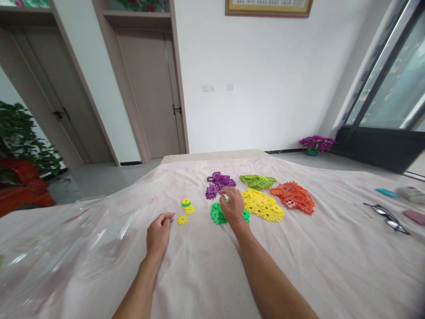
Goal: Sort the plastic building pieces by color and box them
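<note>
My left hand (158, 235) rests on the tablecloth with its fingers curled together, and nothing shows in them. Just to its right lie a loose yellow flower-shaped disc (182, 219) and a small overlapping row of yellow and green discs (187, 204). My right hand (233, 204) is over the green disc pile (218, 214), covering part of it. Its thumb and forefinger are bent together at the edge of the purple square pieces (220, 180); whatever is between them is too small to make out. Yellow discs (263, 205) are heaped right beside this hand.
Light green pieces (258, 181) and orange-red pieces (295, 196) form piles farther right. Clear plastic packaging (109, 232) spreads over the left side. Eyeglasses (388, 217), a blue item (387, 192) and a dark pink item (414, 216) lie at the right.
</note>
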### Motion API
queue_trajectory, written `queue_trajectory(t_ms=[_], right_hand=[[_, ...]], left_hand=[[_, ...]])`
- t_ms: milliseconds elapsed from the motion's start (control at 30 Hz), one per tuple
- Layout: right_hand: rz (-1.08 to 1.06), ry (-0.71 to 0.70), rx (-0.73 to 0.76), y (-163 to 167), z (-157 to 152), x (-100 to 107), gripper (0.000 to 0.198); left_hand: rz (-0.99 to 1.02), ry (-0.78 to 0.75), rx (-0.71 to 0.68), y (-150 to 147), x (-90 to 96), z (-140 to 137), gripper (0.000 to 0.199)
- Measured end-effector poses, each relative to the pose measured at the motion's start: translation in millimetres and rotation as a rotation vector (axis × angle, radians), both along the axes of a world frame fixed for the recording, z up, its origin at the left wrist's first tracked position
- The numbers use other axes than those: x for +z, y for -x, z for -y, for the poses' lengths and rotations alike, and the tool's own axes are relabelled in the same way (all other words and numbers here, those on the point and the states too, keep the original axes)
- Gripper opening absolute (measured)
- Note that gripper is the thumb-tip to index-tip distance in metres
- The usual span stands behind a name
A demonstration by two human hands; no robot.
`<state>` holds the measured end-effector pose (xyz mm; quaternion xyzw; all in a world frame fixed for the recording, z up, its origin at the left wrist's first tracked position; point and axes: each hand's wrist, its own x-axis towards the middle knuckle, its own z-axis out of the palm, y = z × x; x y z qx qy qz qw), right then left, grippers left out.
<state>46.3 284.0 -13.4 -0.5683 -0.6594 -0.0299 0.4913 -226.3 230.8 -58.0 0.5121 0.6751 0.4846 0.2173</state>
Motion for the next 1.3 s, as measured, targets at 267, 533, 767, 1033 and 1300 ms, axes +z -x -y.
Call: queue_trajectory(t_ms=[267, 533, 767, 1033, 1300], right_hand=[[0.380, 0.243, 0.356, 78, 26, -26, 0.042], [0.550, 0.325, 0.453, 91, 37, -23, 0.049], [0.510, 0.297, 0.490, 89, 43, -10, 0.031], [0.521, 0.281, 0.377, 95, 44, -18, 0.030], [0.537, 0.273, 0.366, 101, 46, -18, 0.040]], left_hand=[[-0.010, -0.041, -0.007, 1, -3.2, -1, 0.030], [0.005, -0.035, -0.011, 1, -1.6, -2, 0.030], [-0.017, -0.047, -0.005, 1, -2.3, -1, 0.030], [-0.012, -0.026, -0.015, 0, 0.7, -1, 0.030], [-0.012, -0.022, -0.008, 2, -1.1, -1, 0.029]])
